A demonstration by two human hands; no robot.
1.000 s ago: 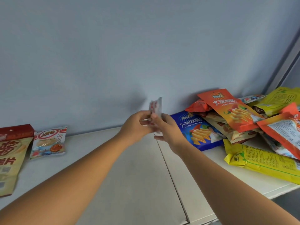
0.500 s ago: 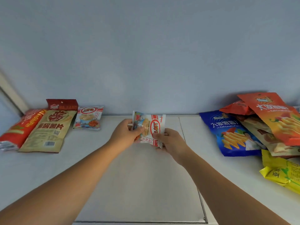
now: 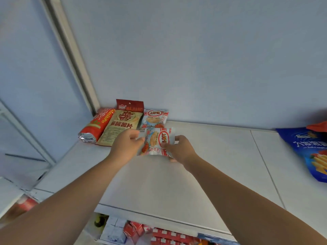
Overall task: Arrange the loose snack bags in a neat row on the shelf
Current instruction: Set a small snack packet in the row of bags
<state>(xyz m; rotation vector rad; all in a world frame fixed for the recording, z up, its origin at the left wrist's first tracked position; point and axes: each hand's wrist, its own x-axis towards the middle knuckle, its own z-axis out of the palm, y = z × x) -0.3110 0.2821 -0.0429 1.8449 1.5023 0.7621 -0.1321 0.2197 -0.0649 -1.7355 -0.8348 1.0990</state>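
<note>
Both hands hold a small white-and-red snack bag (image 3: 156, 141) just above the white shelf (image 3: 203, 156). My left hand (image 3: 126, 145) pinches its left edge and my right hand (image 3: 179, 148) grips its right edge. Directly behind it, a matching small white-and-red bag (image 3: 154, 118) leans against the back wall. Left of that stand a tan bag with a red top (image 3: 122, 123) and a red tube-shaped bag (image 3: 96, 127), forming a row in the left corner.
A blue snack bag (image 3: 309, 151) with an orange bag (image 3: 318, 126) on it lies at the far right. A lower shelf with red and white packs (image 3: 159, 234) shows beneath the front edge. A vertical frame post (image 3: 70, 55) bounds the left corner.
Both hands have carried the small bag leftwards from the pile on the right, turning its face towards me, and now hold it in front of the row in the left corner.
</note>
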